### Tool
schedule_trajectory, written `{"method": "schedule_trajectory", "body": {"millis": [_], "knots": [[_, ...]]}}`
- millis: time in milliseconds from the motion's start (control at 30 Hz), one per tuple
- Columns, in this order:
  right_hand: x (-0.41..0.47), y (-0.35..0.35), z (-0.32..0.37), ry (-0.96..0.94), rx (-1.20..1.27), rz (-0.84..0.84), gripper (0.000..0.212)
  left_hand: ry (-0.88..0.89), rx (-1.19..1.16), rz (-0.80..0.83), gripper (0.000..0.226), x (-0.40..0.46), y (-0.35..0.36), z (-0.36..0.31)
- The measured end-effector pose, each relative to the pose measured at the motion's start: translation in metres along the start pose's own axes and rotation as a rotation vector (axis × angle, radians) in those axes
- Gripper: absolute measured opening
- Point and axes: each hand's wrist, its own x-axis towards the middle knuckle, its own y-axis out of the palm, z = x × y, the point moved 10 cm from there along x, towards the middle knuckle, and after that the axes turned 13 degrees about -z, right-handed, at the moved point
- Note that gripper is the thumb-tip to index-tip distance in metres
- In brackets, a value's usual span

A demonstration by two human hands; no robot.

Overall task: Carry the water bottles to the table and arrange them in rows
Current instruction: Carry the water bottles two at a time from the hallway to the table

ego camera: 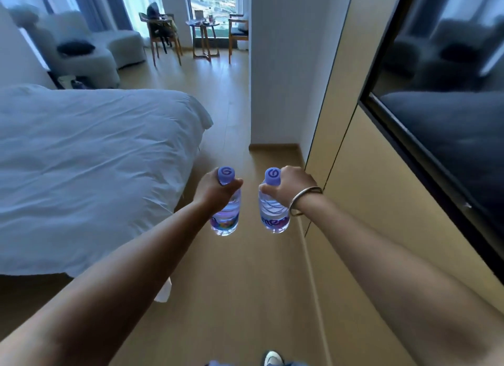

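Note:
I hold two clear water bottles with purple caps upright over the wooden floor. My left hand [215,192] grips the neck of the left bottle [226,218]. My right hand [289,187], with a metal bangle on its wrist, grips the neck of the right bottle [274,215]. The bottles hang side by side, a little apart. A small round table [203,24] stands far ahead by the window, with a few small items on it.
A bed with white bedding [90,161] fills the left. A beige panelled wall with a dark screen [447,125] runs along the right. A white wall corner [275,79] juts out ahead. Two wooden chairs [161,32] flank the table; a pale sofa [90,46] is at far left.

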Motion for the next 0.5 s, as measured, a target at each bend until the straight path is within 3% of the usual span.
{"method": "schedule_trajectory", "body": {"millis": [267, 500], "knots": [[0.073, 0.013, -0.007, -0.052, 0.052, 0.050, 0.041, 0.006, 0.069, -0.025, 0.013, 0.049, 0.019, -0.006], [0.135, 0.037, -0.009, -0.065, 0.058, 0.096, 0.048, -0.033, 0.095, -0.008, 0.020, 0.114, 0.050, 0.011]]}}
